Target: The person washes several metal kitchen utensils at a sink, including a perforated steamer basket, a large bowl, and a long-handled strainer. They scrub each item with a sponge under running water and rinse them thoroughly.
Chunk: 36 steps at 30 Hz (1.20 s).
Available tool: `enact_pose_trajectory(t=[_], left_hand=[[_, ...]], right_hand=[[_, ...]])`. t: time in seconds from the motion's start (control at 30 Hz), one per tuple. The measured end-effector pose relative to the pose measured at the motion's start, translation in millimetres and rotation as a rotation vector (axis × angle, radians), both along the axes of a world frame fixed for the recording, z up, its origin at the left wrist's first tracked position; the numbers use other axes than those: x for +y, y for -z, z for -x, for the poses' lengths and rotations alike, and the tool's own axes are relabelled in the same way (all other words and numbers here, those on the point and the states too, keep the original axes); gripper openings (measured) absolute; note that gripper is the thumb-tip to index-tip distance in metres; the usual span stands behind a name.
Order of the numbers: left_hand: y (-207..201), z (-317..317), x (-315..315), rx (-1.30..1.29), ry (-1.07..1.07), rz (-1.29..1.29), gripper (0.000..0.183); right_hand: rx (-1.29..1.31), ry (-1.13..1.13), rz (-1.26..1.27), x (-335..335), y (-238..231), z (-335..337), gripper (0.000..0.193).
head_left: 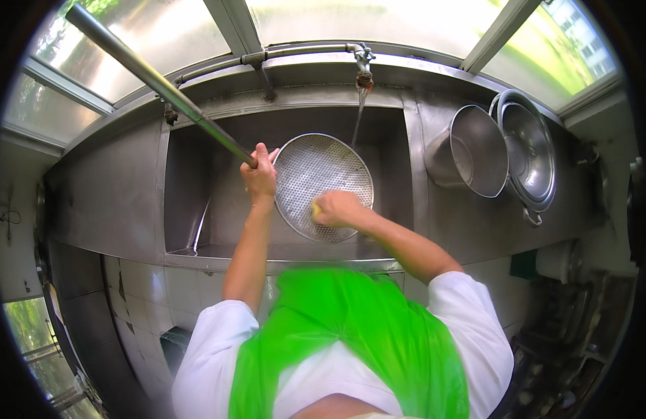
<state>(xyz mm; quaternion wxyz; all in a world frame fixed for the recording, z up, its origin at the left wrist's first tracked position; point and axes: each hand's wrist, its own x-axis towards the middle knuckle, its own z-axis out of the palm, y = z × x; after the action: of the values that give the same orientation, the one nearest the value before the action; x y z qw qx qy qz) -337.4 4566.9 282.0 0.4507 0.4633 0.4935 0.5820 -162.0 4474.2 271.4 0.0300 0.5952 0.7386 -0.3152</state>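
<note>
A large round skimmer (305, 164) with a perforated metal bowl is held over the sink (229, 230). Its long metal handle (176, 98) slants up to the far left. My left hand (261, 176) is closed around the handle where it meets the bowl. Inside the bowl, my right hand (339, 209) presses a small yellow scrubbing pad (315, 208) against the perforated surface, near its lower part. Most of the pad is hidden under my fingers, so its exact kind is unclear.
Water runs from a tap (363, 70) behind the skimmer into the sink. On the right counter, a deep metal pot (470, 150) lies tipped beside stacked metal basins (527, 150). A pipe (305, 50) crosses below the windows. The long handle reaches toward the left window.
</note>
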Motion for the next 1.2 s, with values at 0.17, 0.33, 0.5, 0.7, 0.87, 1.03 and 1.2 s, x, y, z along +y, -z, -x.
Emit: enact_pose_trajectory(t=[0.17,0.33,0.5,0.7,0.87,1.03,1.2], left_hand=[[8,1,-13,-0.031,0.024,0.05,0.055],[19,-19,-6,0.016,-0.088,0.163,0.057],[10,32,1,0.024,-0.141,0.16,0.058],[11,-17,-21,0.165,-0.007,0.193,0.053],[15,4,-19,-0.118,0.029,0.238,0.051],[14,-9,-26,-0.197,0.289,0.285,0.044],[-8,-20,-37,0.104,0.395,0.055,0.048]], right_hand=[[-0.099,0.407,-0.371,51,52,-61,0.036],[0.759,0.25,-0.009,59,12,32,0.035],[-0.011,-0.29,0.301,19,3,-35,0.034],[0.899,0.122,-0.092,51,54,22,0.052],[0.935,-0.044,0.389,26,-17,13,0.04],[0.701,0.203,-0.125,24,-4,23,0.061],[0.989,0.161,-0.095,28,-19,32,0.076]])
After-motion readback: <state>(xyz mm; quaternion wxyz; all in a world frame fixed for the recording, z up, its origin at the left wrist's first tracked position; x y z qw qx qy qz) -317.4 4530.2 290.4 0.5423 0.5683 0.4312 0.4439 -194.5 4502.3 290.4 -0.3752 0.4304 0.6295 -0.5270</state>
